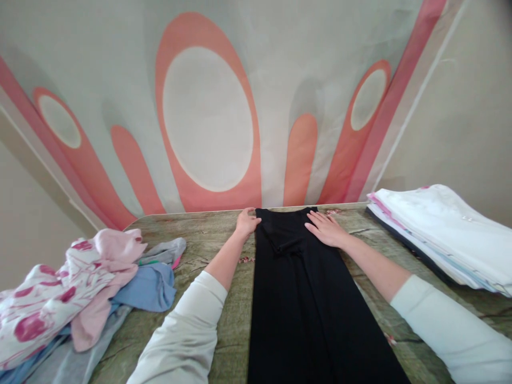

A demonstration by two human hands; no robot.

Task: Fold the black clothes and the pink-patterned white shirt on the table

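Observation:
A pair of black trousers [294,298] lies lengthwise down the middle of the table, its waist at the far edge and its legs running toward me out of the picture. At the left corner of the waist, my left hand [247,222] holds the edge between thumb and fingers. My right hand [326,229] rests flat on the right side of the waist, fingers apart. Some cloth is bunched below the waistband, between the hands.
A loose heap of clothes [108,288], pink, blue, grey and flower-patterned, lies on the left of the wood-patterned table [224,320]. On the right is a neat stack of folded clothes [452,234], white on top. Behind the table rises a wall panel [208,117] with coral shapes.

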